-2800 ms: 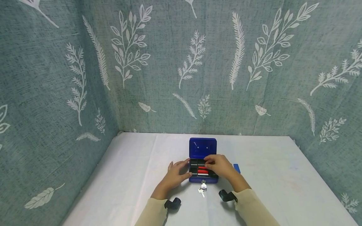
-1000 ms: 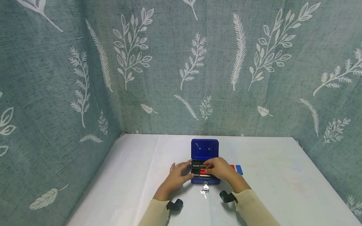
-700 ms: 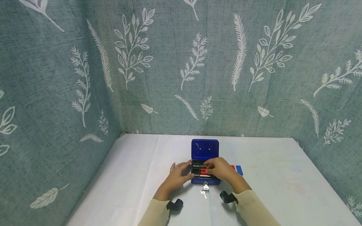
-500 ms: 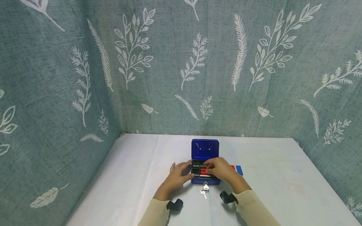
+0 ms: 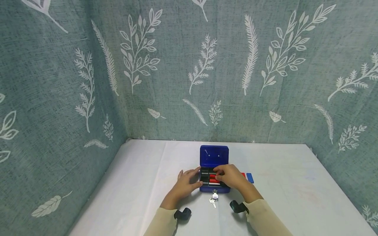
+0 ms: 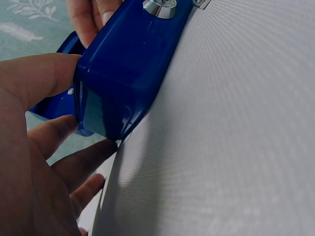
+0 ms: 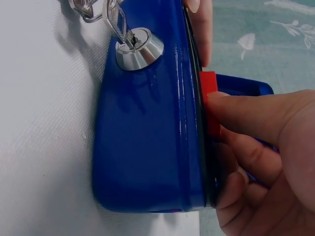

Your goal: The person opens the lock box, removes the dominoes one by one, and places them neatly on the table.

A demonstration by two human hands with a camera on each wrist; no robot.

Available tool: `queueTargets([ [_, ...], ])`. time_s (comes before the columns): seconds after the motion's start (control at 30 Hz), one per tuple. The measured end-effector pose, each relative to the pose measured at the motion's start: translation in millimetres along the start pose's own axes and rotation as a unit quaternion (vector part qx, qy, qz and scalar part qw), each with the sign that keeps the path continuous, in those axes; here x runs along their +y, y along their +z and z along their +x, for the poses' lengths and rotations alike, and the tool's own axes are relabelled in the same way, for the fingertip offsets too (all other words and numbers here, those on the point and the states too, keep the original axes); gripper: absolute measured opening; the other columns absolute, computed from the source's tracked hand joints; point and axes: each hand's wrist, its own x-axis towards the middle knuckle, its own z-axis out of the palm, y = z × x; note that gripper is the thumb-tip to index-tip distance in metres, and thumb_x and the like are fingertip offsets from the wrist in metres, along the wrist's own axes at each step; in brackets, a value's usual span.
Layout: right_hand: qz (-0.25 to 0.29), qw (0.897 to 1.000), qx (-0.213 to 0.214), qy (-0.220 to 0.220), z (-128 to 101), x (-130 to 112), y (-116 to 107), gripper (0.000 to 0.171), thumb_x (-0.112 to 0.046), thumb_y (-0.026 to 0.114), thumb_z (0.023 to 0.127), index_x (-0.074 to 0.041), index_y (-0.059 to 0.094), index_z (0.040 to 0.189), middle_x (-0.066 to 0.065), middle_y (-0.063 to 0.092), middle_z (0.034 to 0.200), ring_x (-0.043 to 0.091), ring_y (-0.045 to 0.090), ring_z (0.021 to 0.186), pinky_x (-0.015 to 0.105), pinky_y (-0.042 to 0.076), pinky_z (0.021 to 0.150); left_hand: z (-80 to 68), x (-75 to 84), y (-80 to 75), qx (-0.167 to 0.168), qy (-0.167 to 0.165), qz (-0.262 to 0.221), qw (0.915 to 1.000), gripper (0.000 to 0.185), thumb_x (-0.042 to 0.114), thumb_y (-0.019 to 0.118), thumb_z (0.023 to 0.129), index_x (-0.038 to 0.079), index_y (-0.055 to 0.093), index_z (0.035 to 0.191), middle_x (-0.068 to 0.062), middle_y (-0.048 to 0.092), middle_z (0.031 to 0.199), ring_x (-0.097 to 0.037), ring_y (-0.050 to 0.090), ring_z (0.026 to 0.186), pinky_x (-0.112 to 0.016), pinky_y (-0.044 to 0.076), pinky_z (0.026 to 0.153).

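Note:
A blue cash box (image 5: 215, 190) stands on the table with its lid (image 5: 214, 155) raised and a black divided tray (image 5: 204, 172) inside. My left hand (image 5: 185, 186) braces the box's left end, thumb at the front corner and the other fingers spread along the side, as the left wrist view shows. My right hand (image 5: 231, 175) reaches into the tray and pinches a red block (image 7: 210, 105), with the thumb on its face and the other fingers partly hidden behind. Another red strip (image 5: 214, 180) and a white strip (image 5: 214, 184) lie in the same middle compartment.
Keys (image 5: 213, 200) hang from the lock (image 7: 140, 49) at the box front, down over the white table (image 5: 141, 183). Right of the box lie a blue flat piece (image 5: 249, 178) and a red one (image 5: 243, 174), partly behind my right wrist. A leaf-patterned curtain (image 5: 177, 65) surrounds the table.
The view has shifted slightly. A red piece now shows beside the blue one. My right fingers have moved a little in the tray, around the red block; my left hand stays at the box.

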Motion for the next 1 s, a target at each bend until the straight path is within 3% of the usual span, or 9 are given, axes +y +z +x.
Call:
queueTargets([
  [1.0, 0.019, 0.999, 0.022, 0.015, -2.8, 5.7, -4.9, 0.027, -0.012, 0.072, 0.088, -0.010, 0.071, 0.115, -0.006, 0.068, 0.090, 0.015, 0.063, 0.090, 0.045, 0.052, 0.087, 0.4, -1.4, 0.3, 0.003, 0.009, -0.002, 0.9999, 0.064, 0.042, 0.061, 0.089, 0.018, 0.047, 0.146, -0.006, 0.058, 0.134, -0.030, 0.043, 0.131, -0.062, 0.005, 0.112],
])
